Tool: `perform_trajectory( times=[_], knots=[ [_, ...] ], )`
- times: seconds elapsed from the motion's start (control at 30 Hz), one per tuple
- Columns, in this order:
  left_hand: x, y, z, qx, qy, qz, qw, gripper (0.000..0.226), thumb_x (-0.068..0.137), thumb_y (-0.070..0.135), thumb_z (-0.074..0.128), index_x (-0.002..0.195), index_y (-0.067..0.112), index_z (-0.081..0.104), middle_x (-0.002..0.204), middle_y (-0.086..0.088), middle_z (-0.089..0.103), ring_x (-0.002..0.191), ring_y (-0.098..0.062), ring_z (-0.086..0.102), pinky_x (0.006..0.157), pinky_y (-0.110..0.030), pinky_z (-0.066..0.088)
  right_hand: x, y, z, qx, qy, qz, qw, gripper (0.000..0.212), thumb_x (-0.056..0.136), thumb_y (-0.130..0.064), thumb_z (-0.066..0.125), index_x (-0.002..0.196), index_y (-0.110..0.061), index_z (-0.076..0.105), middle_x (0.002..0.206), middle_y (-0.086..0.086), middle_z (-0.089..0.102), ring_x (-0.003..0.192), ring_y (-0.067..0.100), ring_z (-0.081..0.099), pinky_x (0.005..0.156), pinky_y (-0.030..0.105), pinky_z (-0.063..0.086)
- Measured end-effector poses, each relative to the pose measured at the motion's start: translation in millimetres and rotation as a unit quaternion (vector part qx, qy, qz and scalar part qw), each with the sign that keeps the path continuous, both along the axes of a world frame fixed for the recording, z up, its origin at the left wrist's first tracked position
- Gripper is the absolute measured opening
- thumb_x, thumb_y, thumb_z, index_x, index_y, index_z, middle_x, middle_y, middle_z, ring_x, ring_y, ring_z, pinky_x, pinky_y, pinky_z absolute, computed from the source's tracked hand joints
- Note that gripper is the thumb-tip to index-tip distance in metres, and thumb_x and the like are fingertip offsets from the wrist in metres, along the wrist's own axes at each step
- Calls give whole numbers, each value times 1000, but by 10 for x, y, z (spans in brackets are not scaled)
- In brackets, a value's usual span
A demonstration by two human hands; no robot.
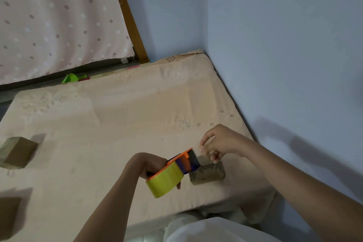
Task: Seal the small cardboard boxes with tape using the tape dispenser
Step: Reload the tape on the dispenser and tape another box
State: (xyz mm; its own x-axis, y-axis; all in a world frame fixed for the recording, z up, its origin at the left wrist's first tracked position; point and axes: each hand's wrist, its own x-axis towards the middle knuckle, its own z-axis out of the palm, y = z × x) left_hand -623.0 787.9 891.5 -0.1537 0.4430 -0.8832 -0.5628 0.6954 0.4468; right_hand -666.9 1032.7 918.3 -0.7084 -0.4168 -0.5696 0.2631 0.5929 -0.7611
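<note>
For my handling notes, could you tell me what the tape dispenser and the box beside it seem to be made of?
Tape dispenser: apparently hard plastic, going by its smooth orange and purple moulded parts. Box: likely cardboard, matte brown with printed marks.

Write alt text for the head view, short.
A person's left hand grips an orange tape dispenser with a yellow roll, while the right hand pinches at its blade end above a small cardboard box on a beige mattress. Two more boxes sit at the left edge.
</note>
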Motion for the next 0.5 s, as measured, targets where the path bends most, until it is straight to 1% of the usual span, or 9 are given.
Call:
perform_trajectory(
  times=[0.07,0.13,0.2,0.27,0.37,0.43,0.47,0.5],
  knots=[
    [-14,-23,7,13,-19,6,1000,22,106,18,43,109,10,63,79,8,73,70,-10,67,69,-26,55,-29,-4,46,-8,-58,-16,998,17,87,-12,76,102,-3,71,89,20,75,57,18,67,59,32,59],
    [-21,-34,-25,19,-4,9,1000,20,103,20,48,111,10,64,84,5,73,75,-12,68,72,-28,56,-61,-25,74,-19,-92,-28,995,20,88,-9,75,103,2,70,92,24,74,63,20,69,63,33,60],
    [-16,-65,-61,7,14,14,1000,22,98,23,55,112,11,67,94,5,73,82,-13,68,77,-31,55,-78,-51,99,-27,-117,-32,992,21,87,-5,74,104,6,68,88,23,74,72,26,74,66,35,62],
    [-15,-67,-100,4,30,17,999,23,95,24,57,111,13,68,102,4,72,85,-12,69,78,-31,54,-98,-63,111,-40,-147,-33,988,22,88,0,72,108,8,66,89,23,75,80,29,75,75,38,63],
    [-11,-47,-106,-7,30,11,999,22,93,26,60,110,16,71,109,1,71,88,-15,69,78,-31,54,-119,-73,105,-48,-175,-42,983,22,89,5,68,110,10,65,93,25,74,88,32,75,88,42,60],
    [-16,-71,-171,-29,46,17,998,21,96,25,59,111,16,71,114,-1,71,93,-15,70,77,-31,55,-130,-82,91,-51,-183,-52,980,22,88,6,68,110,12,65,95,25,74,90,32,75,90,42,59],
    [-18,-91,-199,-43,54,23,997,23,96,25,60,113,13,69,116,-3,71,96,-17,70,80,-33,56,-130,-82,91,-51,-186,-53,980,23,88,6,68,110,12,65,96,25,74,91,31,75,90,41,59],
    [-21,-115,-260,-62,65,28,996,26,95,24,61,116,10,68,117,-6,71,100,-20,71,86,-38,57,-130,-77,86,-51,-188,-53,980,24,88,5,69,110,12,66,97,25,74,91,30,75,89,40,59]
  ],
)
